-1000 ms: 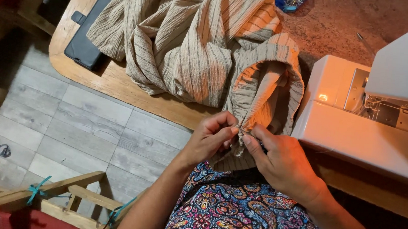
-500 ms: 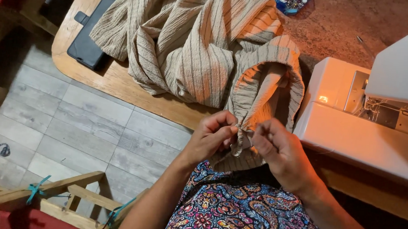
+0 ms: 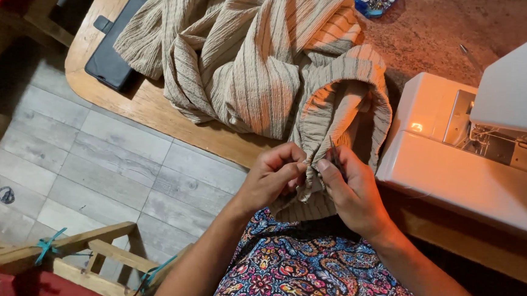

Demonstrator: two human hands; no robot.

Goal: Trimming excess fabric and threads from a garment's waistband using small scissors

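— Where is the striped beige fabric (image 3: pixel 262 75) held?

— Its folded edge is pinched low in the centre of the frame, just over the rim of the wooden tabletop (image 3: pixel 150 107). The rest is heaped in the upper middle, beside the white sewing machine (image 3: pixel 457 172) at the right.

— How are the grips set?

— The left hand (image 3: pixel 271 179) is closed on the edge. The right hand (image 3: pixel 352 193) is closed on a thin dark tool (image 3: pixel 335 157), probably a seam ripper; this cannot be told surely.

— What should be minded?

— The edge should be kept taut between both hands, and the tip should be guided under the thread only, so the cloth is not cut.
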